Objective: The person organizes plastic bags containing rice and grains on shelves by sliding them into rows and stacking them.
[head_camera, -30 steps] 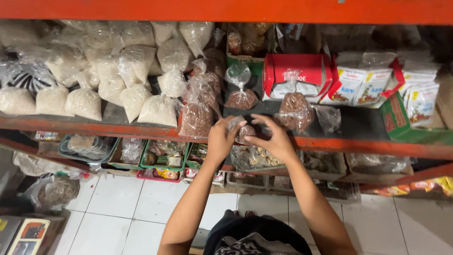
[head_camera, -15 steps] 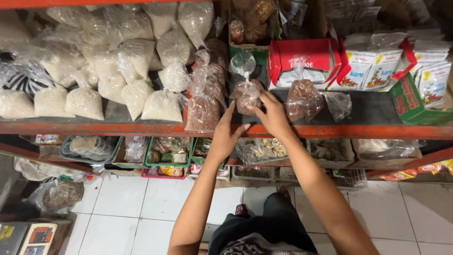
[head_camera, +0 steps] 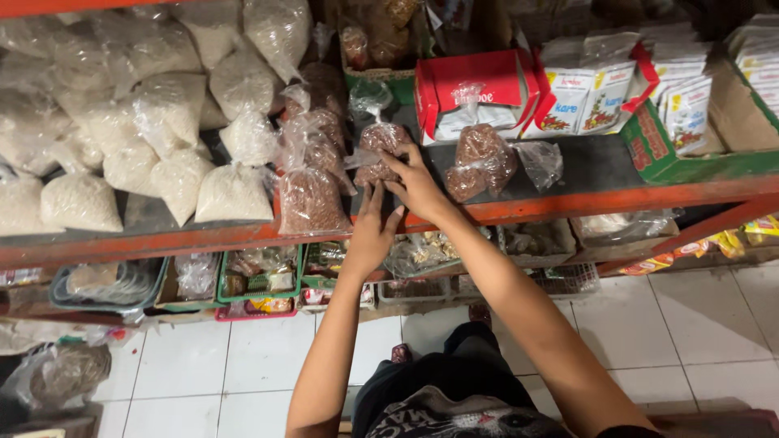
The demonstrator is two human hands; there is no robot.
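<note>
Both hands reach up to an orange shelf [head_camera: 162, 243] stocked with tied plastic bags. The right hand [head_camera: 418, 185] lies on a small clear bag of brown grains [head_camera: 380, 146] that stands near the middle of the shelf, its fingers spread and curled over the bag's near side, gripping it. The left hand [head_camera: 372, 231] is just below and to the left, fingers straight and open, the tips touching the shelf surface at the foot of the same bag without closing on anything. Just left of that bag stands a larger bag of brown grains [head_camera: 311, 199], with more behind it, and farther left is a heap of bags of white grains [head_camera: 130, 146]. To the right sits another brown bag [head_camera: 480, 158], in front of a red box [head_camera: 475, 89]. Farther right stand white packets [head_camera: 584, 89] in a green tray [head_camera: 665, 154]. Below, white floor tiles [head_camera: 243, 357] show.
</note>
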